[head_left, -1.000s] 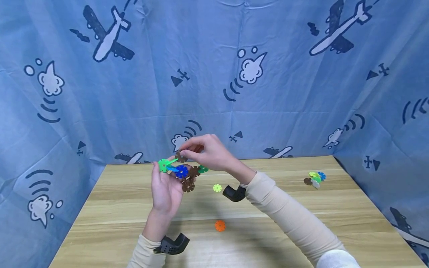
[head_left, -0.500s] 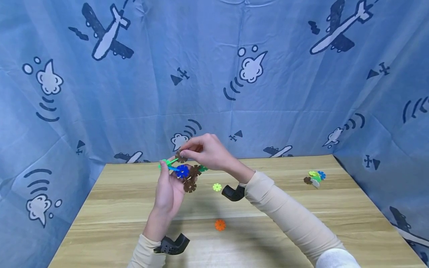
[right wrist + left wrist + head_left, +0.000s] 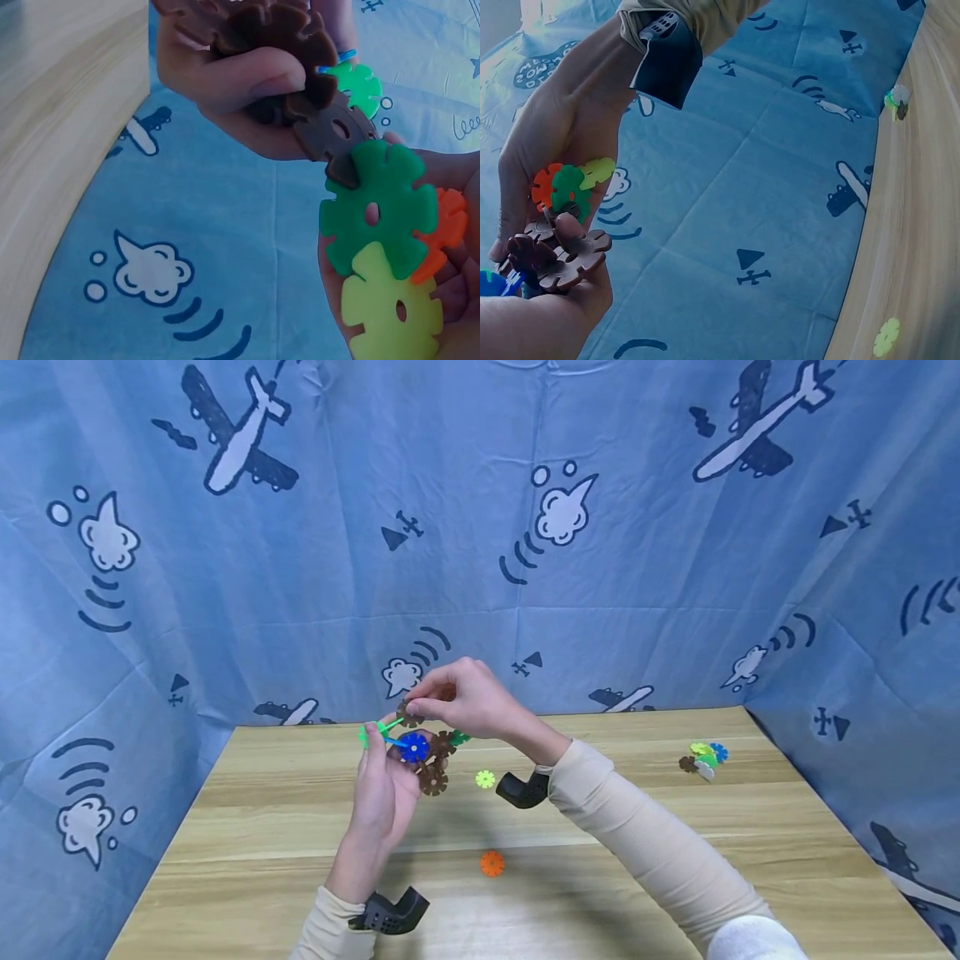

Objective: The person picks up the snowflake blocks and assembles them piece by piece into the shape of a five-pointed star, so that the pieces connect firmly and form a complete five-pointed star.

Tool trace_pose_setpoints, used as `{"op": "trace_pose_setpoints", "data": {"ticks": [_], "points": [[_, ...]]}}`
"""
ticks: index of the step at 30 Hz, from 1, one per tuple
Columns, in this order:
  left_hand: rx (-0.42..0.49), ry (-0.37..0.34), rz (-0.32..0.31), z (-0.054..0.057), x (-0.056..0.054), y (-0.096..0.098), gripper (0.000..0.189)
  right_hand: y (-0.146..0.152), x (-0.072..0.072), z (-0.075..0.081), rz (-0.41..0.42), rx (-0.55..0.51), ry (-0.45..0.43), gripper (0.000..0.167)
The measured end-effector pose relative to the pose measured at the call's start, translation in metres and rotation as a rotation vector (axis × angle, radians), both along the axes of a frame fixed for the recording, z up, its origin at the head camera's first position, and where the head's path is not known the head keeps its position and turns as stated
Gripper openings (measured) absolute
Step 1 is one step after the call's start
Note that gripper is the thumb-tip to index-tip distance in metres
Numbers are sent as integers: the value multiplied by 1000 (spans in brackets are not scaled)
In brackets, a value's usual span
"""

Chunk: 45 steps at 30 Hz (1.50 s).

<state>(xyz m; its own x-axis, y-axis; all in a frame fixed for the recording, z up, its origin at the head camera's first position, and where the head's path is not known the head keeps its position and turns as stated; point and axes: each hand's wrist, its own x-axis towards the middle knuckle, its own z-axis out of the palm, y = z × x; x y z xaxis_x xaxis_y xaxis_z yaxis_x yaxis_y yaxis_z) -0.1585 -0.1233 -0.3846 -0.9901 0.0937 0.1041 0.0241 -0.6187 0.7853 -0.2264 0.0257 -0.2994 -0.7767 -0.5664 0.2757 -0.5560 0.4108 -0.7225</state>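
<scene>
One brown disc [image 3: 410, 719], pinched in the grip of the right hand [image 3: 472, 700], lay beyond and rightward of the light-green disc [image 3: 363, 737] that the left hand [image 3: 381, 797] gripped under its thumb.

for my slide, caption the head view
The left hand and right hand hold joined notched discs above a wooden table where an orange disc lies.

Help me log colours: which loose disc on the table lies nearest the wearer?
The orange disc; the yellow-green disc and the pile at right lie farther back.
</scene>
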Motion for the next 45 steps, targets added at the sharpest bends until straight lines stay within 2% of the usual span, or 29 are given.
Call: {"op": "trace_pose_setpoints", "data": {"ticks": [7,15,19,27,35,45], "points": [[16,-2,8,1,0,1,47,1,0,1,-28,9,-65,9],[21,16,7,1,-1,2,47,1,3,3,-93,20,-202,10],[10,22,-3,1,-1,3,46,1,4,4,-116,30,-241,9],[-6,17,-20,2,0,4,48,3,3,3,-108,25,-208,10],[-70,6,-39,3,1,0,50,10,3,-2,-45,18,-156,12],[-70,26,-92,1,1,-7,47,19,3,0,-12,23,-120,14]]}}
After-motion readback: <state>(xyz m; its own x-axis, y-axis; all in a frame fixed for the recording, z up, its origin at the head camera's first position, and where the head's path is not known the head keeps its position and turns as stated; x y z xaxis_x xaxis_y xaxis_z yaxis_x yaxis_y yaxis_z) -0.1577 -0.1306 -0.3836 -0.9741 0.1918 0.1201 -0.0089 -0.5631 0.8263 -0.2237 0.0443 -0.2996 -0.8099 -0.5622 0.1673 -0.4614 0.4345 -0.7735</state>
